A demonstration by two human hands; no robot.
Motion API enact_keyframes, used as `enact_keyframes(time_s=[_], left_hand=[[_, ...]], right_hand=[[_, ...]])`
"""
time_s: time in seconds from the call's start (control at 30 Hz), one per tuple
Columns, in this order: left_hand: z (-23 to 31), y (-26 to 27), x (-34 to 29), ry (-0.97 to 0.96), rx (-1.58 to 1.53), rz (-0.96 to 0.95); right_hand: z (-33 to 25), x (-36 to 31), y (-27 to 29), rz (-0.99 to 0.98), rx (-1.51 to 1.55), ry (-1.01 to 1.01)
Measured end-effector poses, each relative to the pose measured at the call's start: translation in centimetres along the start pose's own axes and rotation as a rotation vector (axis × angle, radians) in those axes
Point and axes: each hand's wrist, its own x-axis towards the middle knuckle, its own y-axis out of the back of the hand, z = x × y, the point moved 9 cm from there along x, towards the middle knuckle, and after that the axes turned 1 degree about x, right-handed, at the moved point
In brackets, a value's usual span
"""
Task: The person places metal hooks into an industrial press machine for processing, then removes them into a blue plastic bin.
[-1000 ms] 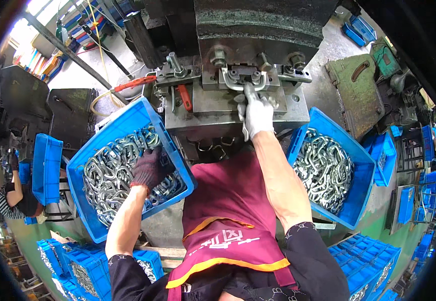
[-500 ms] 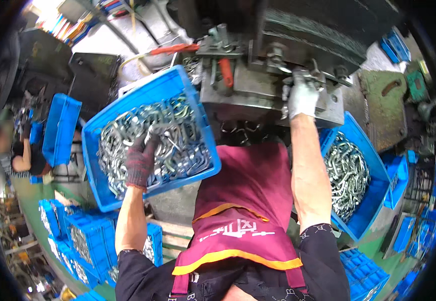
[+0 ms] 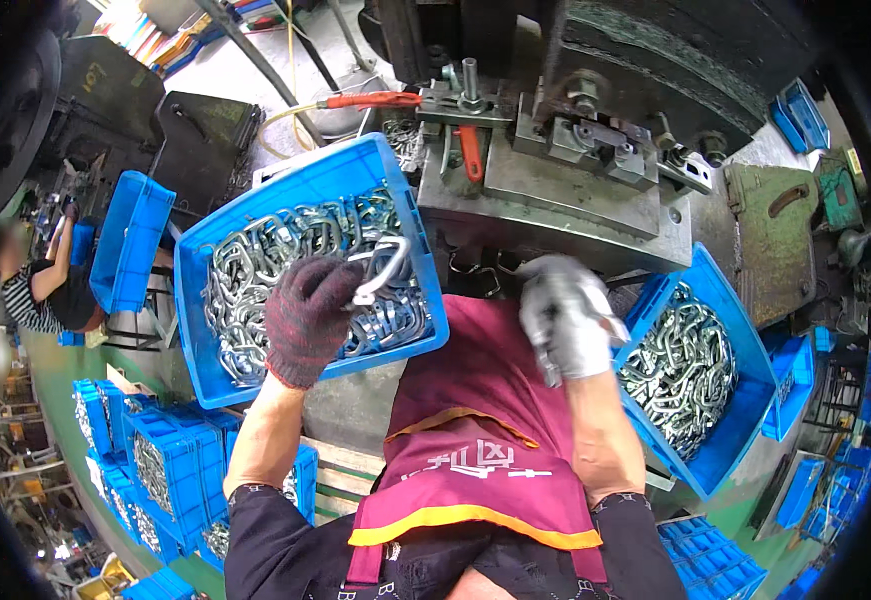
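My left hand (image 3: 310, 312), in a dark red-and-black glove, pinches a bent metal hook (image 3: 385, 268) above the left blue bin (image 3: 200, 345). That bin is tilted and holds many similar shiny bent metal hooks (image 3: 275, 245). My right hand (image 3: 567, 315), in a whitish-grey glove, is in front of the maroon apron, beside the right blue bin (image 3: 740, 440). Motion smears its fingers, so whether anything is in them cannot be made out. More bent metal hooks (image 3: 683, 370) fill much of the right bin. Beyond my hands, the metal die of a press (image 3: 605, 145) shows no hand at it.
A red-handled tool (image 3: 470, 152) hangs at the press bed's left side, with a red-ended hose (image 3: 370, 100) near it. Stacked blue bins (image 3: 170, 460) stand at lower left. Far left, another person (image 3: 45, 285) sits by a blue bin (image 3: 130, 240).
My right hand has drawn back from the press die toward the apron and right bin. My left hand has lifted out of the pile, now with a bent metal hook in its fingers.
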Motion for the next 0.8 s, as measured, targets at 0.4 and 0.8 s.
enact_keyframes(time_s=[0.4, 0.8], left_hand=[[-0.4, -2.4, 1.6, 0.262, -0.358, 0.105], [1.4, -8.4, -2.7, 1.019, -1.303, -0.003]], right_hand=[[-0.2, 4.5, 3.7, 0.228, 0.324, -0.09], [-0.3, 11.0, 5.4, 0.436, 0.397, -0.027]])
